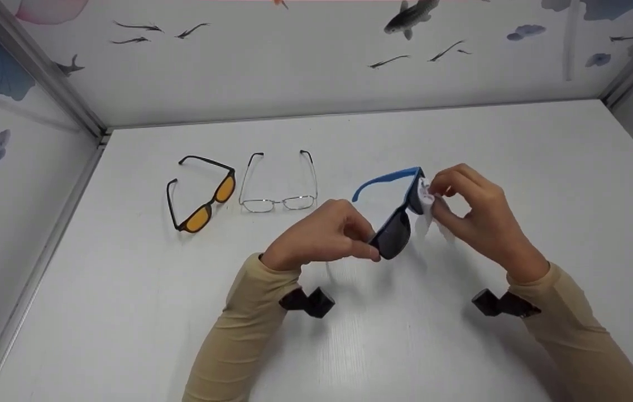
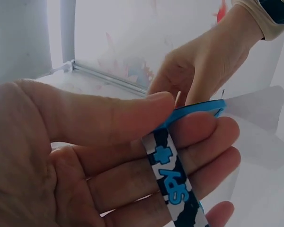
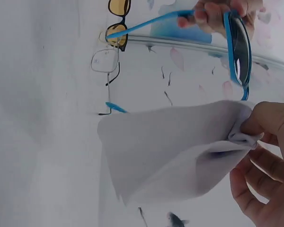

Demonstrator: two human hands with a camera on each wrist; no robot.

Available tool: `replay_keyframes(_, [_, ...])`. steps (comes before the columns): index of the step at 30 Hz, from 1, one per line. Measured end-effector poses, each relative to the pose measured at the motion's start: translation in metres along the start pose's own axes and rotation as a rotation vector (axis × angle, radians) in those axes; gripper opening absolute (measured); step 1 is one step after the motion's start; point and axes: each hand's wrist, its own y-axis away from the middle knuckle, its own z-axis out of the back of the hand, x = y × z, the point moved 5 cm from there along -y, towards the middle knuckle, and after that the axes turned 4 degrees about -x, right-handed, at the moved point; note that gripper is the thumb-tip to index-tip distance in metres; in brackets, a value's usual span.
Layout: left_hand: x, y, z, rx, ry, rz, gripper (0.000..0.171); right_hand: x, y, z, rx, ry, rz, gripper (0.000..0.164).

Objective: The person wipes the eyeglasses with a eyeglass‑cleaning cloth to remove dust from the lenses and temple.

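Sunglasses in left hand grip, white cloth in right hand pinch.

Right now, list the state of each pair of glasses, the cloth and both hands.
Blue-armed sunglasses: held above the table, arms unfolded.
White cloth: bunched where pinched, the rest hanging loose.
Orange-lensed glasses: on the table, arms unfolded.
Clear-lensed glasses: on the table, arms unfolded.
Left hand: gripping one end of the sunglasses.
Right hand: pinching the cloth at the lens farther from the left hand.
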Motion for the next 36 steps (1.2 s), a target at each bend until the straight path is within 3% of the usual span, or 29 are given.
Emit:
replay_keyframes(3, [-0.001, -0.002, -0.006, 0.045, -0.04, -0.028, 0.008, -0.01, 0.0, 0.002, -0.067, 0.051, -0.065, 0.033])
replay_keyframes(6, [0.0, -0.005, -0.009, 0.052, -0.061, -0.038, 0.008, -0.007, -0.001, 0.002, -0.091, 0.029, -0.062, 0.032])
replay_keyframes(11, [0.001, -0.004, -0.004, -0.007, -0.038, -0.01, 0.008, 0.015, -0.002, -0.003, 0.027, -0.078, 0.068, 0.035])
replay_keyframes(14, [0.0, -0.001, 0.001, -0.024, -0.018, 0.002, 0.008, 0.017, -0.002, -0.004, 0.092, -0.099, 0.101, 0.032])
replay_keyframes(18, [-0.002, 0.002, 0.002, -0.001, -0.042, -0.027, 0.008, 0.003, -0.001, -0.001, 0.073, -0.027, 0.027, 0.028])
replay_keyframes(22, [-0.003, 0.001, -0.005, 0.065, -0.081, -0.058, 0.007, -0.011, -0.001, 0.001, 0.003, 0.071, -0.058, 0.026])
replay_keyframes(25, [-0.003, 0.0, -0.01, 0.09, -0.086, -0.055, 0.007, -0.013, -0.001, 0.001, -0.053, 0.076, -0.073, 0.027])
replay_keyframes(29, [-0.002, -0.001, -0.009, 0.032, -0.061, -0.034, 0.009, 0.002, -0.002, -0.003, -0.061, 0.025, -0.009, 0.033])
replay_keyframes(33, [0.0, 0.0, -0.002, -0.056, 0.013, 0.022, 0.006, 0.02, 0.0, -0.01, 0.021, -0.04, 0.096, 0.038])
replay_keyframes(36, [0.0, 0.002, 0.002, -0.085, 0.028, 0.043, 0.005, 0.021, 0.002, -0.012, 0.051, -0.051, 0.109, 0.038])
